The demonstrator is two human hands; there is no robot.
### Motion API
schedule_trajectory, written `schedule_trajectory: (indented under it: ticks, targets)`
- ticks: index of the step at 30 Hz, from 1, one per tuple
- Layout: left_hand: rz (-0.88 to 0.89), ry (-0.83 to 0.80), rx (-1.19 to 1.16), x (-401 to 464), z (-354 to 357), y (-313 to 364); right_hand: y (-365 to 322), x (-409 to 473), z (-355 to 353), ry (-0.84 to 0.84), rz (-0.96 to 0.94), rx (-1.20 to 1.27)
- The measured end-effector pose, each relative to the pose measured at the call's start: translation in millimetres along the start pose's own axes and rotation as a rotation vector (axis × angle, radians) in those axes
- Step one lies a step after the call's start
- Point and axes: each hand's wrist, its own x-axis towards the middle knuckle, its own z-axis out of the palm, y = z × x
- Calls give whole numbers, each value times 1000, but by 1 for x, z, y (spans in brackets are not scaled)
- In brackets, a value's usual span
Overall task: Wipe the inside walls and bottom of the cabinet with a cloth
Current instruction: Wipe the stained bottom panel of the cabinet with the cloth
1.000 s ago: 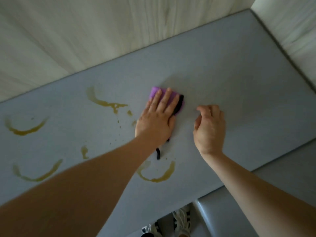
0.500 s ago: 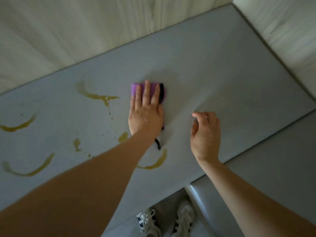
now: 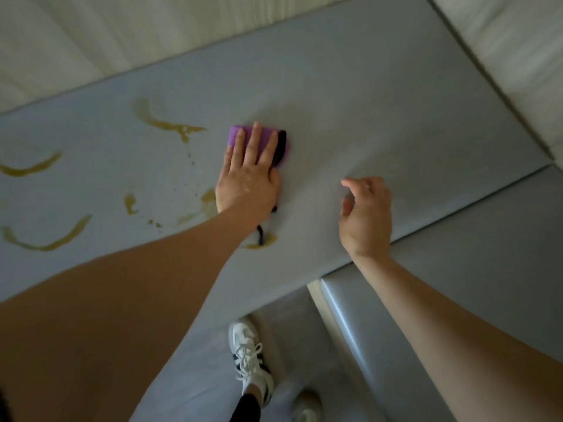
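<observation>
The left hand (image 3: pixel 248 175) lies flat with straight fingers on a purple cloth (image 3: pixel 263 138), pressing it against the grey bottom panel (image 3: pixel 380 111) of the cabinet. A dark edge of the cloth shows beside the little finger, and a dark strip (image 3: pixel 260 236) trails out below the wrist. The right hand (image 3: pixel 365 214) hangs just above the panel near its front edge, fingers loosely curled and holding nothing; whether the fingertips touch the surface is hard to tell.

To the left of the cloth, several yellowish-brown curved stains (image 3: pixel 166 123) and small drips mark the panel; one smear (image 3: pixel 262 243) sits beneath the left wrist. Pale wood-grain walls (image 3: pixel 122 35) rise behind the panel and at the right. Below the front edge, a white sneaker (image 3: pixel 248 357) with dark stripes stands on the grey floor (image 3: pixel 286 345).
</observation>
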Motion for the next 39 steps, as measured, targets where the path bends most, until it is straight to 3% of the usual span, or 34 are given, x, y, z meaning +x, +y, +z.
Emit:
schedule_trajectory:
  ticks: [3, 6, 10, 14, 18, 20, 22, 26, 29, 33, 39]
  targets:
    - [-33, 123, -39, -41, 18, 50, 7, -16, -10, -24, 21, 10]
    - [71, 5, -28, -78, 18, 92, 13, -24, -26, -105, 123, -17]
    - [279, -31, 50, -80, 12, 59, 9, -28, -36, -185, 153, -55]
    - [18, -40, 33, -84, 3, -1, -1, -40, -31, -256, 102, -57]
    - [-205, 72, -1, -101, 9, 31, -5, -52, -28, -261, 50, -65]
    - [-177, 63, -10, -114, 16, 55, -7, -58, -27, -272, 38, -51]
    - [-42, 29, 7, -122, 17, 62, -10, -63, -24, -257, 17, -55]
    - [181, -51, 29, -117, 3, 12, -17, -67, -15, -244, -34, -83]
    - [-22, -39, 2, -112, -9, -30, -25, -65, -9, -254, -22, -90]
    - [-194, 83, 9, -129, 2, -2, -31, -73, -8, -219, -11, -95]
    - [-32, -28, 30, -143, 5, 14, -54, -76, -7, -334, -95, -72]
